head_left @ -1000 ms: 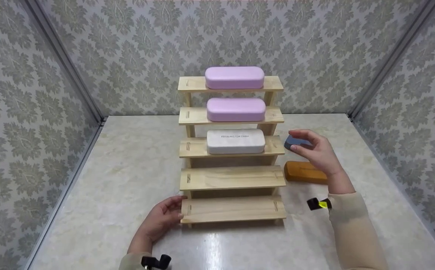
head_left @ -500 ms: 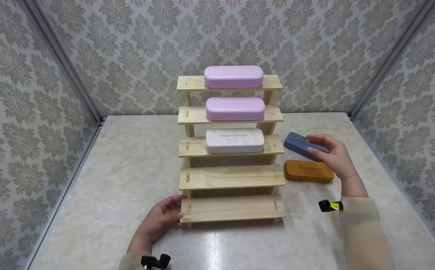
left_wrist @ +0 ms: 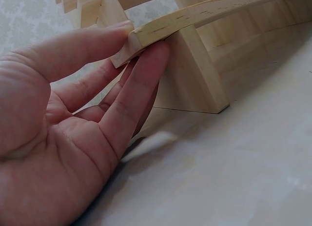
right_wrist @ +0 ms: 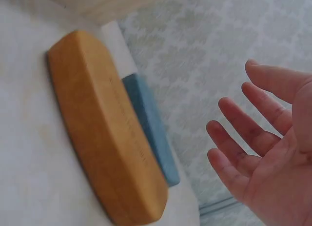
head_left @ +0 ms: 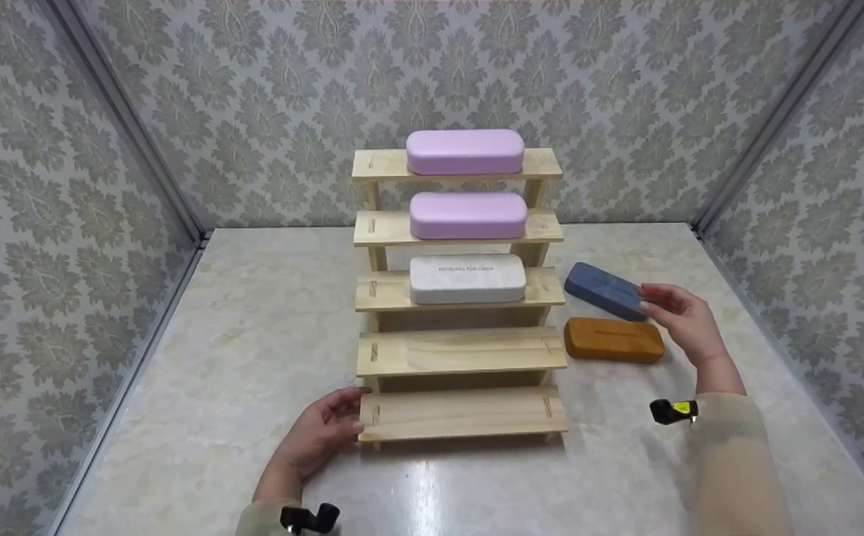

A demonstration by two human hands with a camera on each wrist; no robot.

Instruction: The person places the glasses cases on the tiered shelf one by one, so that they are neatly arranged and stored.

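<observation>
At the lower left corner of a stepped wooden display rack (head_left: 462,417), my left hand (head_left: 322,432) grips the end of the lowest shelf. The left wrist view shows its thumb (left_wrist: 97,43) at the shelf's end and fingers underneath. My right hand (head_left: 681,320) is off to the right with nothing in it, its fingers (right_wrist: 239,138) loosely spread. Nearest to it lie a blue glasses case (head_left: 603,289), set at a slant, and an orange-brown glasses case (head_left: 614,340) in front. In the right wrist view the hand is apart from both cases.
Two lilac glasses cases, one (head_left: 465,152) on the top shelf and one (head_left: 468,216) below it, stand above a white case (head_left: 468,280) with small print. Bare shelf boards make up the two lowest steps. Patterned walls (head_left: 253,112) enclose the pale tabletop (head_left: 253,313).
My right hand has drawn back to the right and toward me, away from the blue glasses case, leaving both cases in fuller view. The left hand has stayed put.
</observation>
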